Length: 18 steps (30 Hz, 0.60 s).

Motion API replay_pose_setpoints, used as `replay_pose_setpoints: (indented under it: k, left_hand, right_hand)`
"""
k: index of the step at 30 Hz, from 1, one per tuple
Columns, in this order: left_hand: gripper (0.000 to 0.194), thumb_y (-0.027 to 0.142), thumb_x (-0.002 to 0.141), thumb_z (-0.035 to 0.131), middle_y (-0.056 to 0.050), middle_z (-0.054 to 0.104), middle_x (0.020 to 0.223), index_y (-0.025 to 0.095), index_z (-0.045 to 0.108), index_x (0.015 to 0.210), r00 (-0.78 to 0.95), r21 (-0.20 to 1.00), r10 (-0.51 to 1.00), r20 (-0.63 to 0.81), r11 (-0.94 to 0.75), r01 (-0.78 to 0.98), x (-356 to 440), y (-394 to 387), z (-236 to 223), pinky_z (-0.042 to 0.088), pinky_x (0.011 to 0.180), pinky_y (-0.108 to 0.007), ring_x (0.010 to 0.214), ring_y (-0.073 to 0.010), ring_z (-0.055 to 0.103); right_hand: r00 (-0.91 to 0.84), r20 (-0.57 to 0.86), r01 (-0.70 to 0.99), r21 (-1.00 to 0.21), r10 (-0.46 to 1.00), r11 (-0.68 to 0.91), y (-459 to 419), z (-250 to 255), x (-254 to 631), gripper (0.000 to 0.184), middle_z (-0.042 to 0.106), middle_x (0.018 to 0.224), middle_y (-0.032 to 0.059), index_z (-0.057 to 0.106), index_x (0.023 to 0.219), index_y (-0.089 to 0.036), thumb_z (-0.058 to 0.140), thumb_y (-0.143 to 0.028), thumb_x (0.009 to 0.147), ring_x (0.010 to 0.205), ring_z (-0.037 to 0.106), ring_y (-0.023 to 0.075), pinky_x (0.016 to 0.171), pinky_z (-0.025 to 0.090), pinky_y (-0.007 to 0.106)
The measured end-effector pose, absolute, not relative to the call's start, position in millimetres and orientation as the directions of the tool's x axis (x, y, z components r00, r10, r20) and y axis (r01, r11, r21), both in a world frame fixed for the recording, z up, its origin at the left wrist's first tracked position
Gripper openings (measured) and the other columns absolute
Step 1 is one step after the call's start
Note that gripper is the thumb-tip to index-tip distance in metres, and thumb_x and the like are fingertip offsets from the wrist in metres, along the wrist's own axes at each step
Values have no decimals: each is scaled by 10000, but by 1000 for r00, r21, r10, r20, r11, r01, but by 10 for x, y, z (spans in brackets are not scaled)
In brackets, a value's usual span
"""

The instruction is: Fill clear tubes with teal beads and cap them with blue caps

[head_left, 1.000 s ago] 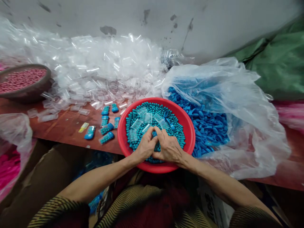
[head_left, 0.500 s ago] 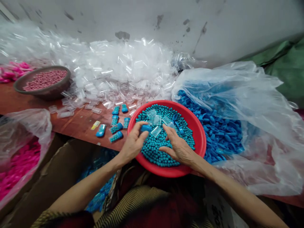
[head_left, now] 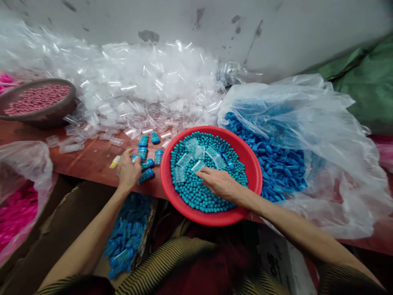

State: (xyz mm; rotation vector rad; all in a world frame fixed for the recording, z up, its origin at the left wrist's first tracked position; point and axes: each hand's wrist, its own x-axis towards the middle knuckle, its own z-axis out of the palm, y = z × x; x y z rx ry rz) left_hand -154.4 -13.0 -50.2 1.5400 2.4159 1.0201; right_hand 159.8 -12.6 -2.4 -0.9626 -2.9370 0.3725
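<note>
My left hand (head_left: 129, 170) is over the table, left of the red basin, its fingers closed around a small blue-capped container (head_left: 136, 158) that they partly hide. Beside it lie several clear containers of teal beads with blue caps, such as this filled container (head_left: 146, 175). My right hand (head_left: 219, 183) reaches into the red basin (head_left: 211, 219), thumb and fingers pinching the near end of a clear plastic tube (head_left: 198, 165). Teal beads (head_left: 205, 196) fill the basin, with more clear tubes and a few blue caps (head_left: 230, 164) lying on top.
Clear tubes (head_left: 147, 78) are heaped along the wall. At the left is a bowl of pink beads (head_left: 38, 100); at the right, a plastic bag (head_left: 340, 164) of blue caps (head_left: 276, 164). Below the table edge, a carton holds blue-capped containers (head_left: 125, 241); pink pieces (head_left: 18, 213) fill another bag.
My left hand has moved left from the basin to the containers on the table, carrying a blue-capped one. My right hand has closed on a clear tube. The view has shifted slightly right.
</note>
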Motion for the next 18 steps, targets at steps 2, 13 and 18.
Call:
replay_pose_setpoints:
  k: [2, 13, 18]
  left_hand:
    - [369, 272, 797, 477, -133, 586, 1109, 133, 525, 1136, -428, 579, 842, 328, 179, 796, -1426, -106, -487, 412, 944, -420, 1051, -262, 542]
    - [231, 274, 878, 440, -65, 662, 985, 183, 594, 1023, 108, 547, 909, 403, -334, 767, -649, -265, -20, 466, 843, -334, 929, -211, 611]
    - [237, 268, 875, 440, -62, 656, 949, 194, 593, 1041, 273, 578, 922, 275, -385, 720, -389, -218, -110, 474, 829, -340, 902, -208, 611]
  right_hand:
    - [-857, -10, 511, -135, 515, 849, -67, -43, 1426, 262, 601, 973, 87, 549, 1069, -147, 354, -91, 904, 816, 571, 182, 655, 452, 300]
    - [-847, -56, 529, 19, 529, 849, 27, -286, 1042, 346, 570, 1019, 151, 530, 1056, -109, 210, -88, 923, 635, 566, 153, 505, 427, 292]
    - [-780, -37, 616, -225, 625, 755, 197, -231, 1495, 285, 617, 974, 130, 544, 1072, -97, 304, -107, 920, 786, 603, 183, 651, 471, 304]
